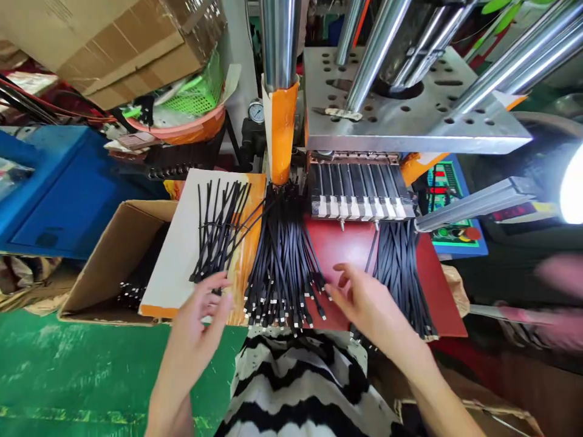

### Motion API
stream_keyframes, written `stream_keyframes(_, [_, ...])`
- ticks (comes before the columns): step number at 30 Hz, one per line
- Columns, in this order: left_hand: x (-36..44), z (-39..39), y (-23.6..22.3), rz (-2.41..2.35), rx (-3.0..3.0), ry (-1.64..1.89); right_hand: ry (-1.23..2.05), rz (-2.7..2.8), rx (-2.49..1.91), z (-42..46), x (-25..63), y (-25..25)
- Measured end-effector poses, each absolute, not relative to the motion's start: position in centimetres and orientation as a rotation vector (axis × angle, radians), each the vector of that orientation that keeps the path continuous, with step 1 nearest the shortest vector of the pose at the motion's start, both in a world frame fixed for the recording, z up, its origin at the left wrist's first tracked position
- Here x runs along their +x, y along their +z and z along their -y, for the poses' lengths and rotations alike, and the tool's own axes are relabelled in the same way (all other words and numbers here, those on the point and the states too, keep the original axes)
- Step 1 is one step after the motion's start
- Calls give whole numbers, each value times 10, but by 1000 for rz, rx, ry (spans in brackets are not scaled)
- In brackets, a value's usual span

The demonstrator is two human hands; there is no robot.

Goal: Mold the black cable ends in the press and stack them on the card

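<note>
My left hand [198, 325] is over the front of the white and orange board, fingers loosely bent and thumb apart from them. Just beyond its fingertips lies a small pile of black cables [223, 224]; a dark cable end shows between fingers and thumb, with no clear grip on it. At the right edge of the large middle bundle of black cables [282, 261], my right hand [364, 300] has its thumb against or very near the connector ends, its fingers spread from the thumb. Another cable bundle [403, 279] lies right of that hand on the red board [344, 243].
Behind the boards, a metal mould [362, 191] holds a row of cables beneath a steel press plate [410, 124]. A cardboard box [104, 261] with cables stands at left. A control panel [449, 200] and a bright lamp [571, 185] are at right.
</note>
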State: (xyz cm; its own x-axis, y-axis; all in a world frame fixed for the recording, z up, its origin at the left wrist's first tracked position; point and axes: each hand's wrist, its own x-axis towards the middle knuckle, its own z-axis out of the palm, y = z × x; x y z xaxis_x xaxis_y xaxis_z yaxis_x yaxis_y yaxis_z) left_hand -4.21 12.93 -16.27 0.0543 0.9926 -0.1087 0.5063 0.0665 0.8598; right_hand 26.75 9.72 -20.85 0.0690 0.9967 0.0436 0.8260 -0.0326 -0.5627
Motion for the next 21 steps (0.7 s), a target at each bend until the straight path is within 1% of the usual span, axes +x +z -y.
stream_keyframes(2, [-13,-130,-160,-1304,1574,621,382,1825,-2033,-80,257,-227])
stream_keyframes(5, [23,-125,-159,-978,1561,317,284,1846,-2134,-81,241,-242])
stream_keyframes(7, [35,-118,-164,-849,1531,133,301,1858,-2107,-83,246,-240])
stream_keyframes(9, [41,-111,-173,-753,1450,45,382,1846,-2038,-75,258,-232])
stream_keyframes(12, [54,-102,-193,-680,1172,163,554,1727,-1961,-52,272,-219])
stream_keyframes(15, [67,-94,-212,-760,940,396,552,1610,-2013,-40,265,-217])
stream_keyframes(18, [64,-87,-219,-889,975,533,500,1646,-2223,-50,247,-219])
stream_keyframes(21, [46,-79,-212,-933,1074,540,597,1710,-2380,-61,238,-212])
